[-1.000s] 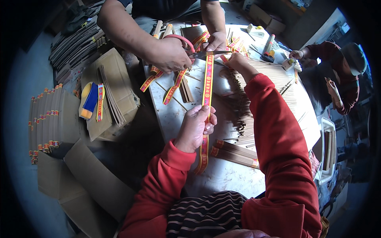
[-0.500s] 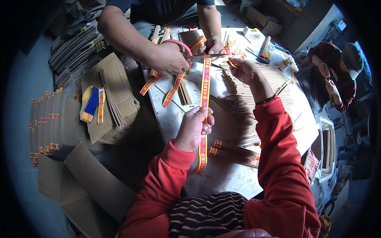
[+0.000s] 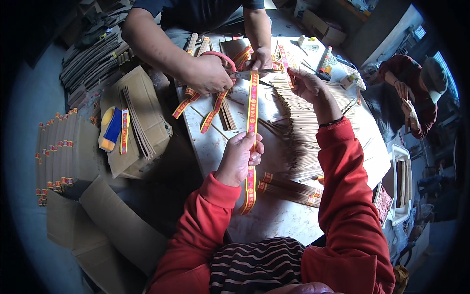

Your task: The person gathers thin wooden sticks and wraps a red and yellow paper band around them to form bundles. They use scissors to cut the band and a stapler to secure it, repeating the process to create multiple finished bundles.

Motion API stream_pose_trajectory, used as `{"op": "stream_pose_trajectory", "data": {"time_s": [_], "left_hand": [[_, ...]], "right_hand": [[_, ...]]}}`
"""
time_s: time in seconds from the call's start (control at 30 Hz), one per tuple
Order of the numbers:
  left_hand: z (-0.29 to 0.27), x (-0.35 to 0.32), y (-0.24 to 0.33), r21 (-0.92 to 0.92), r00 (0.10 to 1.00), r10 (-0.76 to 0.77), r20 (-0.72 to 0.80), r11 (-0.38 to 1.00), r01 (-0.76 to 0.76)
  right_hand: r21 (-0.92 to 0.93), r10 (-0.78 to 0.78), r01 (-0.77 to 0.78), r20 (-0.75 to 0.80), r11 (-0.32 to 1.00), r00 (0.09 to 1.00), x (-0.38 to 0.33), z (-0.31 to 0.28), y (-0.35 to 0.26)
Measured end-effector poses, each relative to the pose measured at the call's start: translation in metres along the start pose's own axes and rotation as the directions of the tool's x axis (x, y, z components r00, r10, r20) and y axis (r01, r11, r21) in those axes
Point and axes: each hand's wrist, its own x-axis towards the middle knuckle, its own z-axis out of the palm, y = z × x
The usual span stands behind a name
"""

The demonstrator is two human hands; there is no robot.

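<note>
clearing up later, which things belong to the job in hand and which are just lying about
In hand:
- long ribbon, in the left hand
- short ribbon piece, in the right hand
- scissors, in a co-worker's hand
- stick bundles, probably, banded with similar ribbon

Apparently lying about:
- open cardboard box
- blue-and-yellow item on cardboard

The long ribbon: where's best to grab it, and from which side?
Likely best: pinch the ribbon by its lower tail, coming from the near side, thumb and finger on its flat faces. It's thin, and that stretch trails loose below the left hand, away from the scissors at the top.
</note>
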Motion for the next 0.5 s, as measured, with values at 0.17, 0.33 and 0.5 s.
{"op": "stream_pose_trajectory", "data": {"time_s": [0.17, 0.33, 0.5], "left_hand": [[0.003, 0.000, 0.001, -0.001, 1.000, -0.006, 0.002, 1.000, 0.006], [0.001, -0.001, 0.001, -0.005, 1.000, 0.001, 0.006, 1.000, -0.001], [0.001, 0.001, 0.000, -0.008, 1.000, -0.004, 0.012, 1.000, 0.004]], "right_hand": [[0.027, -0.006, 0.004, 0.067, 1.000, 0.998, -0.001, -0.016, 0.000], [0.024, 0.050, -0.050, 0.002, 0.998, 0.999, 0.000, -0.021, 0.007], [-0.027, 0.037, -0.039, -0.061, 0.999, 0.997, -0.003, -0.033, 0.012]]}}
